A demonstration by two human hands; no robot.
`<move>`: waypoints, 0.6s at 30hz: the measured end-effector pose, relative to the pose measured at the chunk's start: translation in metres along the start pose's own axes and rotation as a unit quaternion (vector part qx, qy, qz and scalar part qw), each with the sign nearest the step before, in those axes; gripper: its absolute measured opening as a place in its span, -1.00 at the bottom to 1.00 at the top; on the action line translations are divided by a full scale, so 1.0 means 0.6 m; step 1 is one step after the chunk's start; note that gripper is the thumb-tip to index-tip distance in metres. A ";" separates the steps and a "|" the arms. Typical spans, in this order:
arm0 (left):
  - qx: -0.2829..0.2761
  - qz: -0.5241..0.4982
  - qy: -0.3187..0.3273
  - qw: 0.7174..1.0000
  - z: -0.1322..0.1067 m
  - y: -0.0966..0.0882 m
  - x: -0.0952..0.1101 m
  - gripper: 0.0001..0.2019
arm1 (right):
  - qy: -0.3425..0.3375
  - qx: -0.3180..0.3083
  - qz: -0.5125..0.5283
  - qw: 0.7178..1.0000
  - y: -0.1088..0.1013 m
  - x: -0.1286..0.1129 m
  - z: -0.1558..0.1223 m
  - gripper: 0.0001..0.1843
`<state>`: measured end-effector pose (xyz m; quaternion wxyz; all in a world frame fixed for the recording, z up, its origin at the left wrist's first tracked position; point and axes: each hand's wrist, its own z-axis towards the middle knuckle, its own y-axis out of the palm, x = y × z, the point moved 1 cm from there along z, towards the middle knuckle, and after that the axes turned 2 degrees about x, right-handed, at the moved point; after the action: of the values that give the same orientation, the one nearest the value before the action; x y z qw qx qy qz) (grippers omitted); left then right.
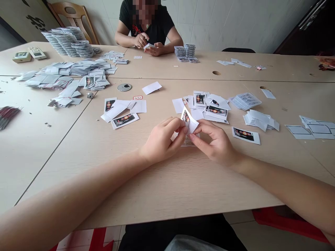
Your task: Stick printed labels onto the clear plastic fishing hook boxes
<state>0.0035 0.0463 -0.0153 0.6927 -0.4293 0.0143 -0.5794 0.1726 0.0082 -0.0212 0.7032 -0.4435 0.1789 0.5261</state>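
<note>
Both hands meet over the middle of the wooden table point(167, 188). My left hand point(163, 139) and my right hand point(213, 141) pinch a small white printed card point(188, 120) between their fingertips, holding it tilted just above a clear little packet point(188, 141) that lies on the table under them. Loose printed cards point(209, 104) lie spread just beyond my hands. One more card point(246, 135) lies flat to the right of my right hand.
A person in a black shirt point(150, 26) sits across the table handling a packet. Piles of packets point(68, 42) and scattered cards point(70, 76) fill the far left. More cards point(121, 111), card stacks point(259, 120), a round metal lid point(124, 87) and two remotes point(28, 54) lie around.
</note>
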 end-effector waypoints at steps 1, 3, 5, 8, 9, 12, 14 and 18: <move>0.002 -0.001 -0.004 1.000 0.000 0.000 0.000 -0.85 | 0.006 0.001 0.002 1.000 0.000 0.000 0.000 -0.88; 0.002 -0.010 -0.017 1.000 0.001 0.001 0.000 -0.84 | 0.019 0.000 0.007 1.000 0.000 0.000 0.000 -0.88; -0.004 -0.027 -0.033 0.999 0.001 0.002 -0.001 -0.84 | 0.029 -0.003 0.014 0.999 0.001 0.002 -0.001 -0.89; -0.012 -0.051 -0.049 0.997 0.002 0.003 -0.004 -0.84 | 0.045 -0.003 0.029 0.999 0.002 0.007 0.000 -0.89; -0.012 -0.055 -0.052 0.997 0.003 0.003 -0.006 -0.85 | 0.052 -0.001 0.036 0.998 0.003 0.010 0.000 -0.89; -0.008 -0.057 -0.057 0.997 0.004 0.003 -0.009 -0.85 | 0.075 0.003 0.068 0.995 0.006 0.018 0.000 -0.87; -0.004 -0.062 -0.057 0.996 0.005 0.003 -0.010 -0.84 | 0.088 0.001 0.087 0.992 0.007 0.023 0.000 -0.86; 0.014 -0.080 -0.045 0.996 0.006 0.003 -0.010 -0.85 | 0.099 0.000 0.101 0.990 0.007 0.027 -0.002 -0.87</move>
<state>0.0048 0.0534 -0.0171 0.6501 -0.4451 -0.0587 -0.6131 0.1756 0.0167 -0.0354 0.6253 -0.4728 0.2913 0.5482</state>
